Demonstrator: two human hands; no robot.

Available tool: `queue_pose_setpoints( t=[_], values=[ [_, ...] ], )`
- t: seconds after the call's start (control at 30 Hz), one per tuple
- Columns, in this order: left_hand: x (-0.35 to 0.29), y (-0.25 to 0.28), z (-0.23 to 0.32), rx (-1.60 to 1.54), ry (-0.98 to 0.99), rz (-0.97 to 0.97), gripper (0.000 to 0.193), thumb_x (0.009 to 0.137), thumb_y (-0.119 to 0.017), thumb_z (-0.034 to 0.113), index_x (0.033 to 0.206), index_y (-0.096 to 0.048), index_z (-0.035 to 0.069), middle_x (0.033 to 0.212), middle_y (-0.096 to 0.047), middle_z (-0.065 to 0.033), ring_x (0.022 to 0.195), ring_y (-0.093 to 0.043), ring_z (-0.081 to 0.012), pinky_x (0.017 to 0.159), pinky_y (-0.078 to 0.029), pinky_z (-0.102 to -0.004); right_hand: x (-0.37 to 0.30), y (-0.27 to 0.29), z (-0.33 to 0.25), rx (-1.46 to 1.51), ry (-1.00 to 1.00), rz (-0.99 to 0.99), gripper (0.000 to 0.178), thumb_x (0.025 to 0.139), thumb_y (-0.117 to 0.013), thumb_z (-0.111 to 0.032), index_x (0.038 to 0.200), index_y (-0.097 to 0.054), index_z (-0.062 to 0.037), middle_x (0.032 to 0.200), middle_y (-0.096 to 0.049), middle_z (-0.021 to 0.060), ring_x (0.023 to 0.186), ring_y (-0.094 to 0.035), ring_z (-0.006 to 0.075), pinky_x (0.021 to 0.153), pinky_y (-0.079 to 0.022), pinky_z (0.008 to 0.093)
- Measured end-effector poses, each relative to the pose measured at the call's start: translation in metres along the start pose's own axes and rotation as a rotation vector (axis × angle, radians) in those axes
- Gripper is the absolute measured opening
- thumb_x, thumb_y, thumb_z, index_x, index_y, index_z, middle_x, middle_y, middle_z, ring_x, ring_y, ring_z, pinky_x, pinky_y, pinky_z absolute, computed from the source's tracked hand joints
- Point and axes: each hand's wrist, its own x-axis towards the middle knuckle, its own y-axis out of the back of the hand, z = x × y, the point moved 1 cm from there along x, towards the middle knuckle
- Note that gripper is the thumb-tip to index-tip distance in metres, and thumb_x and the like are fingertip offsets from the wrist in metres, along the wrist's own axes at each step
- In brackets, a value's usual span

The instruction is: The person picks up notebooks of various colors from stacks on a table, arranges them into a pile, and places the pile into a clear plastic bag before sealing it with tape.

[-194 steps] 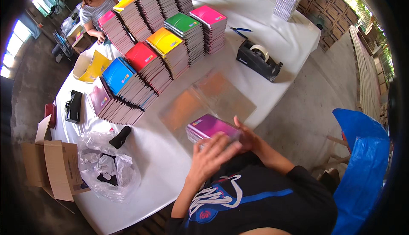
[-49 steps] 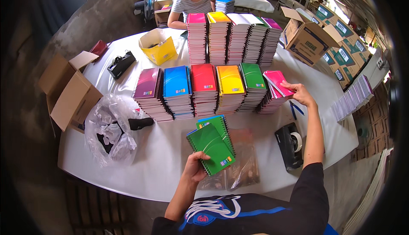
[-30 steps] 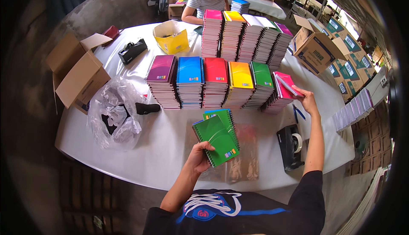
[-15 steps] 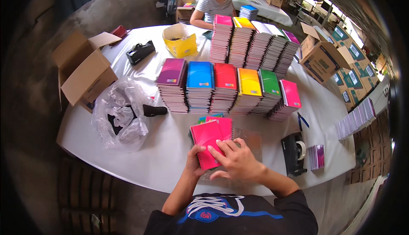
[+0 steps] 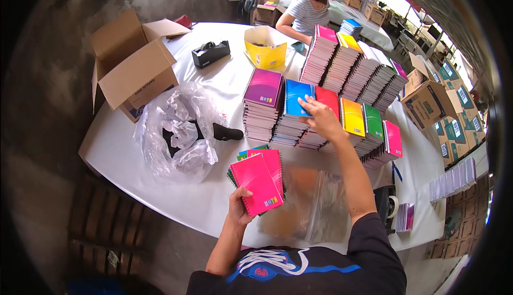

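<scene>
My left hand (image 5: 240, 206) grips a small fanned bunch of spiral notebooks at its lower edge, thumb on top. A pink notebook (image 5: 257, 180) lies uppermost, with another pink one and green and blue edges showing beneath. My right hand (image 5: 324, 119) is stretched out over the front row of stacks. Its spread fingers touch, or hover just above, the blue notebook (image 5: 298, 93) on top of its stack. Beside that stand stacks topped by a purple notebook (image 5: 263, 86), a red notebook (image 5: 327, 100), a yellow notebook (image 5: 352, 116), a green notebook (image 5: 373, 122) and a pink notebook (image 5: 393, 138).
Clear plastic sleeves (image 5: 315, 201) lie right of my left hand. A plastic bag of crumpled paper (image 5: 179, 134) and an open carton (image 5: 136, 78) stand left. Tape dispensers, a yellow bin (image 5: 265, 48) and taller notebook stacks surround the work. A person sits across the table.
My right hand has left the pink notebooks and reached forward to the blue stack. The left hand keeps holding the bunch. The view has turned, shifting the table contents rightward.
</scene>
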Motion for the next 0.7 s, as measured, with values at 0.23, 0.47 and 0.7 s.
queue_pose_setpoints(
  t=[0.23,0.47,0.7],
  values=[
    [0.019,0.003,0.003,-0.053,0.046,-0.020,0.059,0.070,-0.053,0.006,0.127,-0.041,-0.001,0.118,-0.055,-0.0181,0.109,-0.056,-0.0335,0.093,-0.047,-0.0522,0.003,0.005,-0.008,-0.106,-0.011,0.012,0.045,0.083,-0.062,-0.016,0.126,-0.053,-0.0072,0.126,-0.052,0.0215,0.117,-0.051,0.0347,0.097,-0.043,0.0403],
    [0.029,-0.006,0.005,-0.012,0.124,-0.064,0.057,0.071,-0.053,0.007,0.126,-0.041,-0.002,0.117,-0.056,-0.0165,0.107,-0.058,-0.0305,0.094,-0.047,-0.0464,-0.011,-0.005,-0.013,-0.120,0.086,0.344,0.032,0.085,-0.055,-0.006,0.117,-0.057,-0.0047,0.110,-0.063,0.0191,0.099,-0.061,0.0333,0.086,-0.050,0.0405],
    [0.035,-0.016,0.004,0.004,0.144,-0.048,0.056,0.079,-0.056,0.016,0.130,-0.039,0.002,0.124,-0.052,-0.0178,0.110,-0.055,-0.0336,0.096,-0.045,-0.0528,-0.043,0.049,-0.069,-0.088,0.053,0.559,0.032,0.079,-0.056,-0.001,0.111,-0.058,-0.0030,0.088,-0.064,0.0186,0.079,-0.063,0.0335,0.068,-0.053,0.0422]
  ],
)
